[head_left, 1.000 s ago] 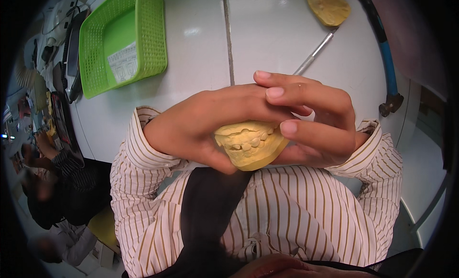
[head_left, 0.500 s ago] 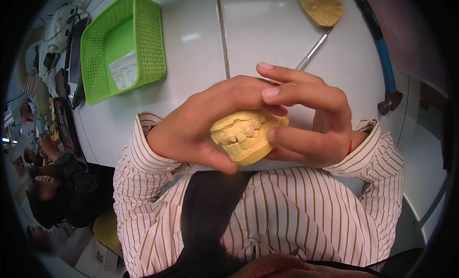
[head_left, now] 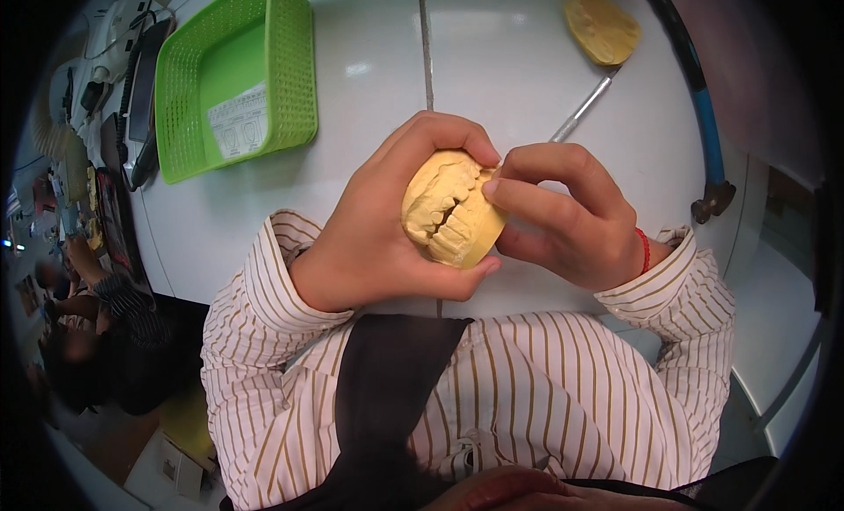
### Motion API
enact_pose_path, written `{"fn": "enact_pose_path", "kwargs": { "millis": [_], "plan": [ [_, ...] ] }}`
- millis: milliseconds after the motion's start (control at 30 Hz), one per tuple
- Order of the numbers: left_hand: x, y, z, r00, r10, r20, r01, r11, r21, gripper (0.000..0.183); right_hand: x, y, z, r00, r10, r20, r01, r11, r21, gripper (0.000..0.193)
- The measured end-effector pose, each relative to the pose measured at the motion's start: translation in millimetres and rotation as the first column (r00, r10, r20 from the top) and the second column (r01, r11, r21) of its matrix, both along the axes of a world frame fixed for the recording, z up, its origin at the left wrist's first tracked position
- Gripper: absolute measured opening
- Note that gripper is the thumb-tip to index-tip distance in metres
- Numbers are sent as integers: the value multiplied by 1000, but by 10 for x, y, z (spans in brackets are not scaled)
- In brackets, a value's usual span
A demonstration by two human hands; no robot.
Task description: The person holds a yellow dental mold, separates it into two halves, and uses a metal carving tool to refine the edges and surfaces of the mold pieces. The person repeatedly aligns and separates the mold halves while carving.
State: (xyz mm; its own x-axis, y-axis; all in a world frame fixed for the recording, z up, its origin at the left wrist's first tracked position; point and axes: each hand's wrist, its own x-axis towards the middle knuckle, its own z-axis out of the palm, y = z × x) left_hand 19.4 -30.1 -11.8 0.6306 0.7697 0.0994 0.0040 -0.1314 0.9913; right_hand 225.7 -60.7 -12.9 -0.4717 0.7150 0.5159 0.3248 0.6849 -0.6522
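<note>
A yellow plaster dental cast (head_left: 440, 210) is held up over the white table's near part, its upper and lower tooth rows set against each other with a dark gap between them. My left hand (head_left: 374, 230) wraps round its left side, thumb along the near edge and fingers over the far edge. At the cast's right side is my right hand (head_left: 576, 214), its fingers bent and closed there. Index and middle fingertips press by the teeth, while the thumb is lower, near the base. The fingers partly hide the right end of the cast.
A green plastic basket (head_left: 294, 80) with a printed paper (head_left: 237, 123) in it stands at the far left. Far right lie another yellow plaster piece (head_left: 602, 29), a slim silver-handled knife (head_left: 580, 111) and a hammer (head_left: 709, 142) with a blue-black handle. Another person (head_left: 132, 309) is at the left edge.
The cast has turned in my hands and shifted slightly left and up. My right fingers, spread over it before, have drawn together at its right side.
</note>
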Motion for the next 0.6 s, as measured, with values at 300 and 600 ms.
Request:
{"fn": "enact_pose_path", "kwargs": {
  "millis": [300,600],
  "plan": [
    [-3,-19,51,986,-29,-167,55,986,158,67,52,-24,-31,1000,-14,11,14,998,53,34],
    [65,-105,85,981,85,-172,-15,928,372,69,89,-9,-100,999,28,-37,-22,985,169,34]
  ]
}}
